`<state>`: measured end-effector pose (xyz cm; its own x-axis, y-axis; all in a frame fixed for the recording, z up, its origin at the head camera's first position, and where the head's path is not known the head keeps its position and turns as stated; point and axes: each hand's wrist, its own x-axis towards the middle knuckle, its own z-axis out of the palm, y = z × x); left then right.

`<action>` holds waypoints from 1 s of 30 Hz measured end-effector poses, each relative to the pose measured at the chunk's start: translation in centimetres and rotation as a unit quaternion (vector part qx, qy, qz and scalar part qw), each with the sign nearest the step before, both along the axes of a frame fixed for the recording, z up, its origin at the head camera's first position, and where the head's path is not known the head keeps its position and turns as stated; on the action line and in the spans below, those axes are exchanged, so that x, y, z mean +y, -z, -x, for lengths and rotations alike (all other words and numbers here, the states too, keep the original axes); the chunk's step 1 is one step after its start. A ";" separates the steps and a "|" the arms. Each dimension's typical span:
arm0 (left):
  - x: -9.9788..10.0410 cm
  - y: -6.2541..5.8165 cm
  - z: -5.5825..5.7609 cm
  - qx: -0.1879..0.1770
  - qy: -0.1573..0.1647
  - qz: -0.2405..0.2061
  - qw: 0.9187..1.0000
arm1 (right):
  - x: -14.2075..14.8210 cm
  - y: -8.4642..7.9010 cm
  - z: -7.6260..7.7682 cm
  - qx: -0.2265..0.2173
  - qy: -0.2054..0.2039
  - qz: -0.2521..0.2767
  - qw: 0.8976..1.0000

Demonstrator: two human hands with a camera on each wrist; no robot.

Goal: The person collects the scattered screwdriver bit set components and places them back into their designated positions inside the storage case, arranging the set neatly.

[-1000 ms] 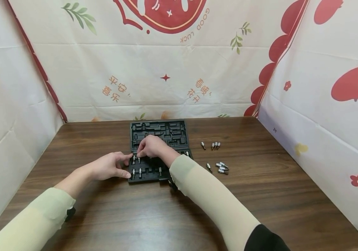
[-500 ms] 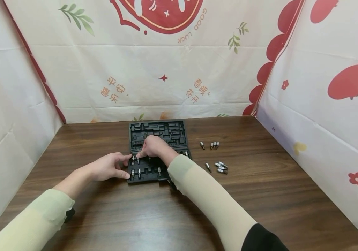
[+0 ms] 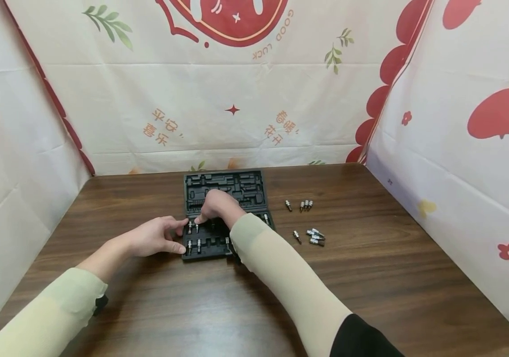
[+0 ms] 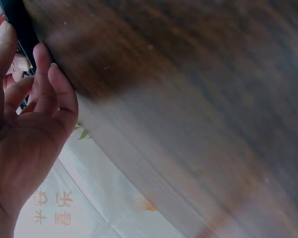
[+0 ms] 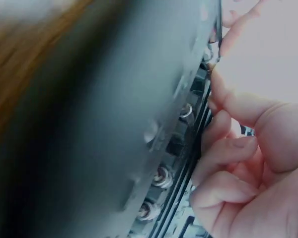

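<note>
A black, open tool case (image 3: 212, 255) lies on the table with several silver bit sockets in its front half. My left hand (image 3: 158, 237) spans the case's left edge, thumb near the front corner and forefinger farther back. In the left wrist view, its relaxed fingers (image 4: 44, 84) touch the case's dark edge. My right hand (image 3: 220, 206) reaches over the case, its thumb and forefinger at a bit socket (image 3: 197, 227) in the back row. Its other fingers (image 5: 226, 163) are curled in the right wrist view. The exact fingertip contact is partly hidden.
Right of the case lie loose bit sockets: a single one (image 3: 288, 205) and a small group (image 3: 306, 205) farther back, another single one (image 3: 297, 237) and a small pile (image 3: 316, 237) nearer. A printed cloth (image 3: 219, 134) hangs behind the table (image 3: 156, 307).
The right forearm and wrist have shifted slightly left, while the fingertips stay at the same bit socket. My left hand keeps its place on the case edge.
</note>
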<state>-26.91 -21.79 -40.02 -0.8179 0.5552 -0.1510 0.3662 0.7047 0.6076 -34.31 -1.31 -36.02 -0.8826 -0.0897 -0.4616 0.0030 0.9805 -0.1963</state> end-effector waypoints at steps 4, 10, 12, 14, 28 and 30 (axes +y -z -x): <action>0.1 -0.2 0.1 0.001 0.000 -0.004 1.000 | -0.7 3.0 3.9 -0.007 0.017 -0.017 1.000; 0.1 0.0 0.2 -0.006 0.000 -0.006 1.000 | 1.3 1.7 1.0 0.051 -0.093 0.090 0.990; 0.1 0.1 0.2 -0.007 -0.003 -0.004 1.000 | 2.3 1.5 0.0 0.075 -0.161 0.148 0.973; 0.1 0.1 0.2 -0.006 -0.005 -0.004 1.000 | 2.8 1.8 0.1 0.085 -0.204 0.176 0.959; -0.2 0.1 0.0 0.006 0.003 -0.004 1.000 | 5.0 2.1 -0.3 0.217 -0.426 0.037 0.877; -0.1 0.2 0.0 0.009 0.003 -0.007 1.000 | 5.3 2.2 -0.6 0.228 -0.423 0.040 0.876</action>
<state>-26.93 -21.89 -40.25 -0.8171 0.5619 -0.1291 0.3807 0.6941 0.6110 -33.70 4.03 -38.20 -0.5751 -0.8171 -0.0410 -0.8152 0.5765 -0.0552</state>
